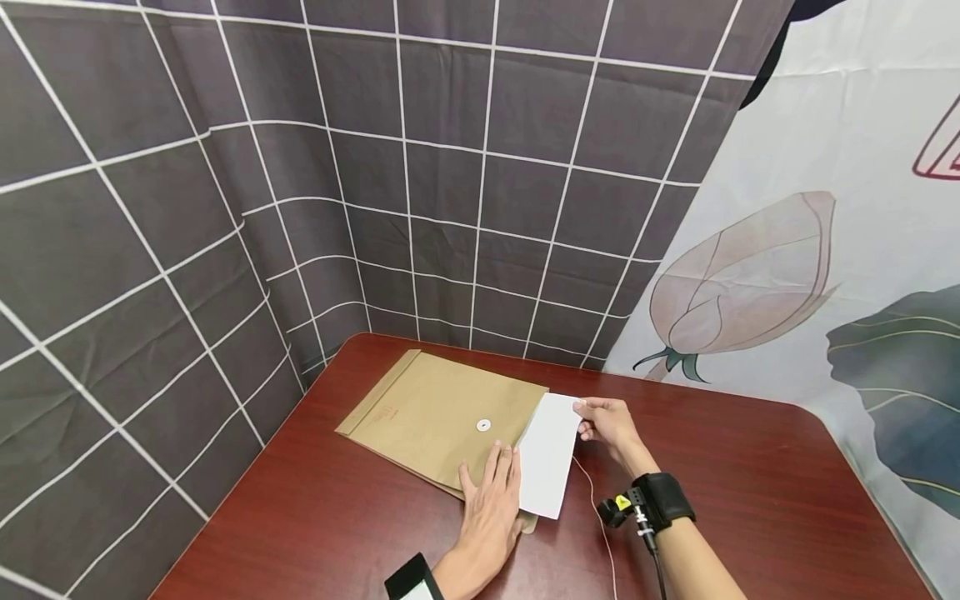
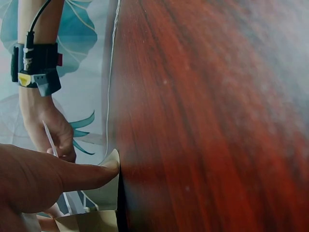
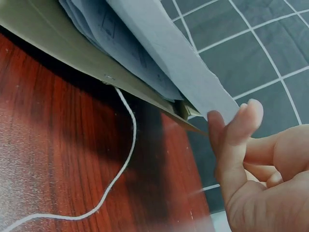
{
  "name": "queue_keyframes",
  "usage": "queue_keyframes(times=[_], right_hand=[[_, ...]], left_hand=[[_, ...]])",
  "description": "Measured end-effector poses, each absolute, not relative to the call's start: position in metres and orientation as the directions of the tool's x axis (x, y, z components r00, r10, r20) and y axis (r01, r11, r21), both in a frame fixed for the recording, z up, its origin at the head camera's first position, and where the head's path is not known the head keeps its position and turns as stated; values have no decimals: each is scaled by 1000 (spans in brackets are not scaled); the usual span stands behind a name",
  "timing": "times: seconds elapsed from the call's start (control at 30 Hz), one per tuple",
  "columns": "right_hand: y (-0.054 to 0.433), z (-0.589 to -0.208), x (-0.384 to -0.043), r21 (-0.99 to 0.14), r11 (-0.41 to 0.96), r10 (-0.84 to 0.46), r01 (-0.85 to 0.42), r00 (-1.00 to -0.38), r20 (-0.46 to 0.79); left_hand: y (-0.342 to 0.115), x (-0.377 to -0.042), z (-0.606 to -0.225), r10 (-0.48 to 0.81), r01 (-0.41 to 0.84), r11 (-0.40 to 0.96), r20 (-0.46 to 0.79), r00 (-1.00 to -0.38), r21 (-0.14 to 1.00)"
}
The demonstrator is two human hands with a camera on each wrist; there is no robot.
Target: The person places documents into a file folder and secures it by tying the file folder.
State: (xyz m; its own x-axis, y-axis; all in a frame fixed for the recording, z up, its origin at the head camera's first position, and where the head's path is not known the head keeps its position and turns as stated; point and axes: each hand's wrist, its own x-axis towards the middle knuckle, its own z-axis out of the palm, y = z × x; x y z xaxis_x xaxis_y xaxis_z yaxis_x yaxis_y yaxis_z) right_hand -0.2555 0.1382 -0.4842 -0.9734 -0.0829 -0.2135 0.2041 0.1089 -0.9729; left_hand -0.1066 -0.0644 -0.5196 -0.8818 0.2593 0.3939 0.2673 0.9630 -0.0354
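Cloth-draped workspace — grid cloth (image 1: 442,187), floral cloth (image 1: 750,283), table (image 1: 315,500)

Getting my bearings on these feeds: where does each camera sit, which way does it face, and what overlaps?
Head: on the person's head, facing forward and down at the envelope and white paper; left hand and right hand show.
Left wrist: on that wrist, facing across the table; left hand close up, right hand beyond.
Right wrist: on that wrist, facing the envelope's open end; right hand close up.
Shared: head and right wrist both show the string.
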Motion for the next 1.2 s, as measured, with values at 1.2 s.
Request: queue_keyframes(times=[1.2], right_hand=[[116, -482, -255, -975, 64, -196, 213, -955, -222]], left_hand=[[-64, -106, -519, 269, 279, 960, 380, -885, -30]])
